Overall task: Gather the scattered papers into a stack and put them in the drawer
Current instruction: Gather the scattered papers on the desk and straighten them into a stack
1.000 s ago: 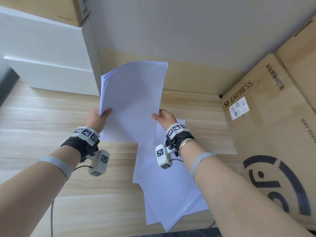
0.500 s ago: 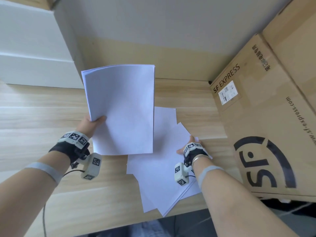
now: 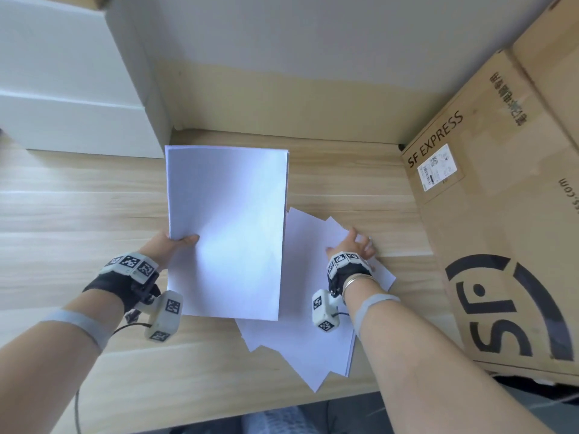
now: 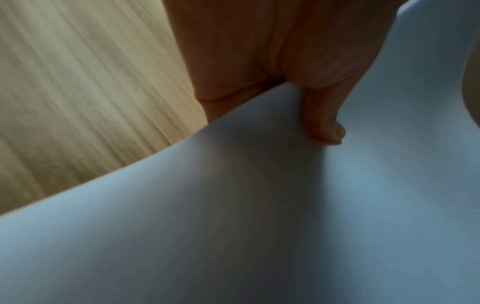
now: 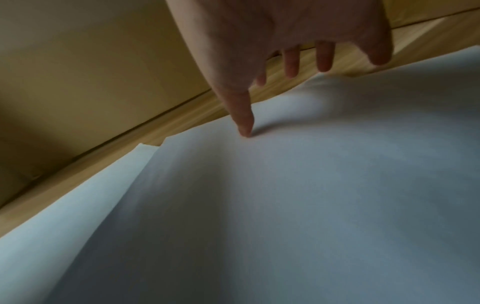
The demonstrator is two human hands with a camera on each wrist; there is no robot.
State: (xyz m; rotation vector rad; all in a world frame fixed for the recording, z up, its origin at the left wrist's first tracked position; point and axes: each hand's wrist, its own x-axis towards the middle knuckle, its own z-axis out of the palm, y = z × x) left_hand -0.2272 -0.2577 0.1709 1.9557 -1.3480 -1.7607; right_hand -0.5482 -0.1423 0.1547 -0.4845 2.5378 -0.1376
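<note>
A squared-up stack of white papers (image 3: 225, 233) hangs above the wooden desk, pinched at its left edge by my left hand (image 3: 175, 245); the thumb (image 4: 324, 125) lies on top of the stack (image 4: 259, 205). To the right, several loose white sheets (image 3: 313, 333) lie fanned out on the desk. My right hand (image 3: 354, 245) rests on them with fingers spread and straight, one fingertip (image 5: 245, 131) touching the top sheet (image 5: 311, 195). The white drawer unit (image 3: 69, 89) stands at the back left, its drawers closed.
A large cardboard box (image 3: 501, 230) marked SF EXPRESS stands close on the right, nearly touching the loose sheets. The wall runs along the back of the desk (image 3: 78, 214). The desk's front edge lies just below the loose sheets.
My right hand let go of the stack and came down onto the loose sheets at the right. The left hand alone now carries the stack, lowered and tipped flatter.
</note>
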